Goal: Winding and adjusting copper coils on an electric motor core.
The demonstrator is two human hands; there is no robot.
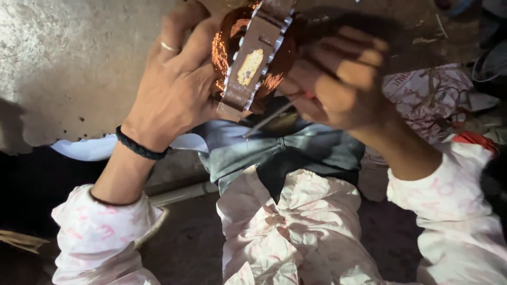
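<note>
A rough grey concrete floor (68, 63), lit at upper left and pitted along its broken edge, forms the background; the person sits low over it, knees drawn up. Held at the top centre of the view, above the lap, is a motor stator (253, 58): a toothed ring of grey steel laminations seen nearly edge-on, bearing a pale yellowish patch, with bright copper windings (224, 50) bulging from both faces. The left hand (177, 79) cups the stator from the side, its grip closed around the windings and the lamination edge; a thin ring sits on one finger and a dark braided wristband (140, 145) circles the wrist. The right hand (343, 79), mostly in shadow, presses against the opposite face of the stator, fingers curled together and pinching a thin metal tool (269, 119) with a reddish part at the fingers, whose shaft slants down and left below the stator. Both forearms emerge from pale pink-printed sleeves (100, 232). Below the hands lie blue-grey denim (274, 150) and the same pale printed cloth over the knees. At right, printed paper (422, 92) lies near a red object (472, 140).
</note>
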